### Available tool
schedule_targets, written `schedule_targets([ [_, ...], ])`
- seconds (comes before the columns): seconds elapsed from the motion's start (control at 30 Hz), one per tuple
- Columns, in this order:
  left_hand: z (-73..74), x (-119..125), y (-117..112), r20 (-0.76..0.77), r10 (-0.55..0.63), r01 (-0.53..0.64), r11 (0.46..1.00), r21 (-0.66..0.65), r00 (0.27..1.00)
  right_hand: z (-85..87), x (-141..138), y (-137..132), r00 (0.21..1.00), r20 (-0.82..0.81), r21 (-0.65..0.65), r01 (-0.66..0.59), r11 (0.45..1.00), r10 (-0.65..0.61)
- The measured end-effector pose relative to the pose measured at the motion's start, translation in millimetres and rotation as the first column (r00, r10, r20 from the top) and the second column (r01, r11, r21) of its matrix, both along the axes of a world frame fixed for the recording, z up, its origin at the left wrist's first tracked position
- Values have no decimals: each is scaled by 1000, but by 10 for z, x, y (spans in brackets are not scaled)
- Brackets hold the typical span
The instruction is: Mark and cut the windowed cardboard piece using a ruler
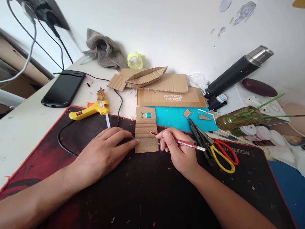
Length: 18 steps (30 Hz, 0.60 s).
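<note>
At centre frame the left hand [105, 156] lies flat, fingers spread and pressing a ruler [143, 138] across the cardboard strip [145, 130] on the dark mat [143, 190]; the right hand [177, 149] pinches a red pencil [181, 142], tip at the ruler's edge. This looks like marking a line; the next stroke needs the ruler held firm.

A: Left hand [105, 152]?
B: Flat, pinning a ruler [145, 138] across the cardboard piece [145, 129].
A: Right hand [177, 149]?
B: Gripping a red pencil [177, 142], tip at the ruler's edge; scissors [224, 156] just beside.
</note>
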<state>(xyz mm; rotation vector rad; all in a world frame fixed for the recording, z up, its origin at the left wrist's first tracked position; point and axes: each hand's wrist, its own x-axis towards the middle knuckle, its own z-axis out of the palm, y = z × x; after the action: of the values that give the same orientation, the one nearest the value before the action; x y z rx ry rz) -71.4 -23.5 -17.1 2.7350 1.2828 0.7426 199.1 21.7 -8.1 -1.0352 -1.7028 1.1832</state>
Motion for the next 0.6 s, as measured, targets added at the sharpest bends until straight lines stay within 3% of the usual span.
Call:
schedule_targets([
  [0.6,-8,2,-1,4,11,-11,1000,-13,1000,18,-16,17,1000,25,-5,11,1000,-11],
])
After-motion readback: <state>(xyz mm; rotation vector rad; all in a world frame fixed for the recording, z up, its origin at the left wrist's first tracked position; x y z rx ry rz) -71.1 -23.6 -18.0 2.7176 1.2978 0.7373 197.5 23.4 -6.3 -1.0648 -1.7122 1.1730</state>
